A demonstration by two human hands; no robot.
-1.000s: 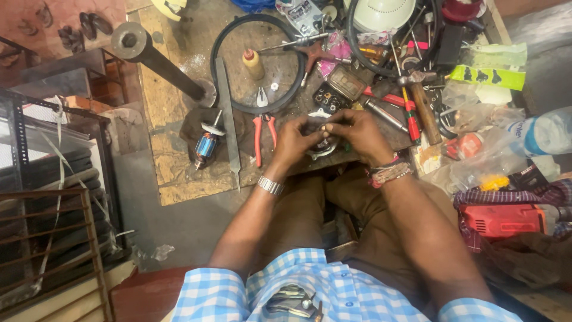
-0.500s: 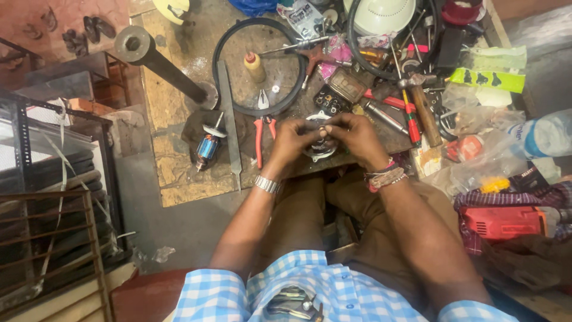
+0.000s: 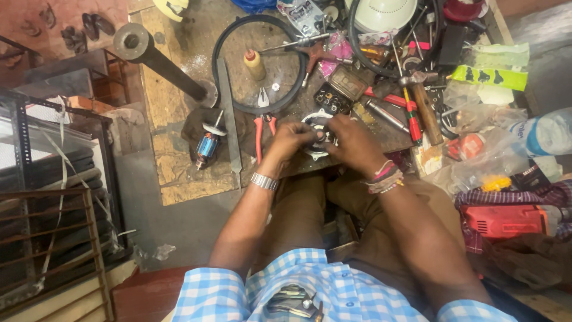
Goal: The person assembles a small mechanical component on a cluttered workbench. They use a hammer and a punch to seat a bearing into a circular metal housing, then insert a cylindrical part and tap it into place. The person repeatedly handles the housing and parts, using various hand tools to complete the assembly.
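Both of my hands meet over a small round metal motor part (image 3: pixel 317 122) on the wooden workboard (image 3: pixel 173 161). My left hand (image 3: pixel 290 140), a metal watch on its wrist, grips the part's left side. My right hand (image 3: pixel 351 140), with thread bands on its wrist, pinches the part's middle from the right. Most of the part is hidden under my fingers. Red-handled pliers (image 3: pixel 262 128) lie just left of my left hand.
A motor armature with blue and copper windings (image 3: pixel 208 143) lies left of a long flat metal file (image 3: pixel 228 113). A black rubber belt loop (image 3: pixel 223 65) rings a small bottle (image 3: pixel 255 64). Screwdrivers and a hammer (image 3: pixel 420 101) crowd the right. A red power tool (image 3: pixel 506 219) rests by my right knee.
My hands stay on the round part; the fingers have shifted slightly over it. The view has drifted a little.
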